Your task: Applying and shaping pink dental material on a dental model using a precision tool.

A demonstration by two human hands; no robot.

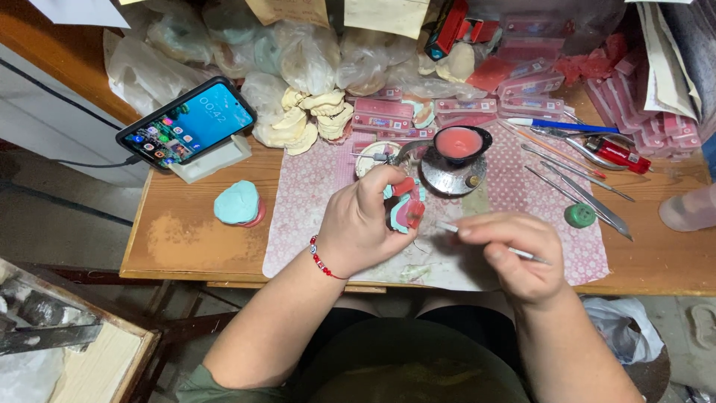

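My left hand (pixel 363 224) grips a pale blue dental cast with a pink wax rim (pixel 406 211), held just above the patterned cloth (pixel 313 194). A red bead bracelet (pixel 322 260) circles that wrist. My right hand (pixel 514 254) pinches a thin metal wax tool (pixel 447 227); its tip points left, close to the cast. Just beyond the cast stands a small burner with a black bowl of pink wax (pixel 457 143) on a round metal base.
A phone (pixel 186 122) leans on a white stand at the back left. Another blue cast (pixel 237 203) lies on the wooden table (pixel 186 239). Bagged plaster casts (pixel 306 52) and pink boxes (pixel 522 89) fill the back. Metal instruments (pixel 582 194) and a green cap (pixel 579 216) lie at right.
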